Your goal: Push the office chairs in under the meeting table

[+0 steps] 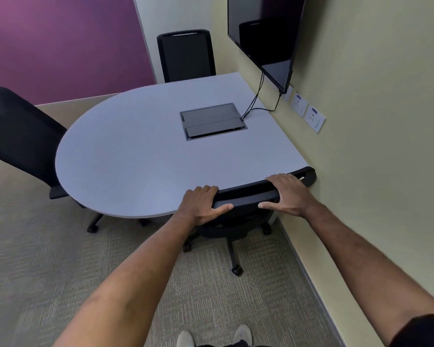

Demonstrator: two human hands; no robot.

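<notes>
A grey meeting table [125,159] with a rounded left end stands against the right wall. Directly in front of me a black office chair [248,194] has its backrest top at the table's near edge and its seat under the top. My left hand [201,205] grips the left part of that backrest top, thumb towards me. My right hand [286,194] grips the right part the same way. A second black chair [20,136] stands at the table's left end, its seat partly under. A third chair [186,56] sits at the far side.
A dark wall screen [263,33] hangs on the right wall above the table, cables [256,101] running to a cable box [212,120] in the tabletop. Wall sockets [308,112] sit beside it. The floor [48,259] is carpeted. My shoes [242,334] show at the bottom.
</notes>
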